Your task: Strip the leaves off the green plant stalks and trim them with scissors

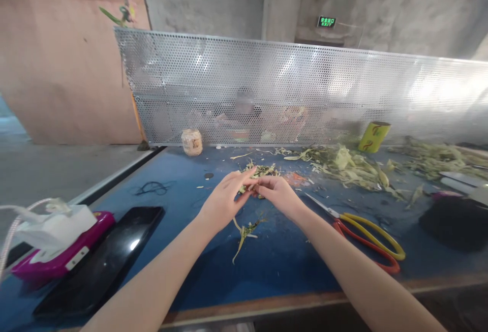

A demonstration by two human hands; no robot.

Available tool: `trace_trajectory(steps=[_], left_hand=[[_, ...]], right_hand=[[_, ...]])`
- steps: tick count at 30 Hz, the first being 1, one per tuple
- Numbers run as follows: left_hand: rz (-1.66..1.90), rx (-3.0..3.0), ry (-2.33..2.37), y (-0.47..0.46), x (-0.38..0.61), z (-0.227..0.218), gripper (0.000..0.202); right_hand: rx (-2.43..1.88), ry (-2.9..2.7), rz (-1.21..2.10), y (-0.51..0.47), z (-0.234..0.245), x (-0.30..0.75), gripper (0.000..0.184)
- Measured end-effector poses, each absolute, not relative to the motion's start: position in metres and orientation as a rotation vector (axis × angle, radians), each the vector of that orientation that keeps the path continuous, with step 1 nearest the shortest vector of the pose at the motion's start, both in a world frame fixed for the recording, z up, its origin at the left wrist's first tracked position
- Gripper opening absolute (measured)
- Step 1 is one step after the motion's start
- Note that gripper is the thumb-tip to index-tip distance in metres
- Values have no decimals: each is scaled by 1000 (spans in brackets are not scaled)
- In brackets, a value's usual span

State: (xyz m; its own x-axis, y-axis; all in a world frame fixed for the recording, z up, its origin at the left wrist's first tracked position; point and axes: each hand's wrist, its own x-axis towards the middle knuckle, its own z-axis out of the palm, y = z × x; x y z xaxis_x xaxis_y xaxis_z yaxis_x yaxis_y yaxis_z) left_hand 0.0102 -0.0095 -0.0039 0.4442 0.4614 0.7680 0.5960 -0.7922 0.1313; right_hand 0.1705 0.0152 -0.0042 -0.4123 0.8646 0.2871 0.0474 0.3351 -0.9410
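Both my hands meet above the middle of the blue tabletop. My left hand and my right hand pinch a small piece of pale green leaf strip between their fingertips. A small heap of dried leaf scraps lies just behind the hands. A loose leaf strip rests on the table below them. Scissors with one yellow and one red handle lie to the right of my right forearm.
A perforated metal screen stands along the table's far edge. A big pile of leaf trimmings, a yellow-green cup and a small jar sit near it. A black phone, a magenta device and a black object lie at the sides.
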Motion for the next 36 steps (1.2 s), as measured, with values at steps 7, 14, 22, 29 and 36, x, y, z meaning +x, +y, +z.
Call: trace_trajectory(steps=[7, 14, 22, 29, 36], left_hand=[[-1322, -2483, -1013, -11, 9, -1, 52], [-1373, -2491, -1100, -15, 10, 0, 38], [-1444, -2530, -1204, -15, 13, -2, 52], [-1443, -2591, -1170, -18, 18, -3, 52], [-1501, -2573, -1194, -19, 20, -4, 53]], right_hand=[[-828, -1817, 1107, 13, 2, 172, 19], [-809, -1774, 1100, 16, -2, 175, 17], [-798, -1673, 1155, 16, -1, 175, 17], [-714, -1557, 1215, 17, -6, 170, 31], [-722, -1581, 1189, 15, -7, 168, 34]])
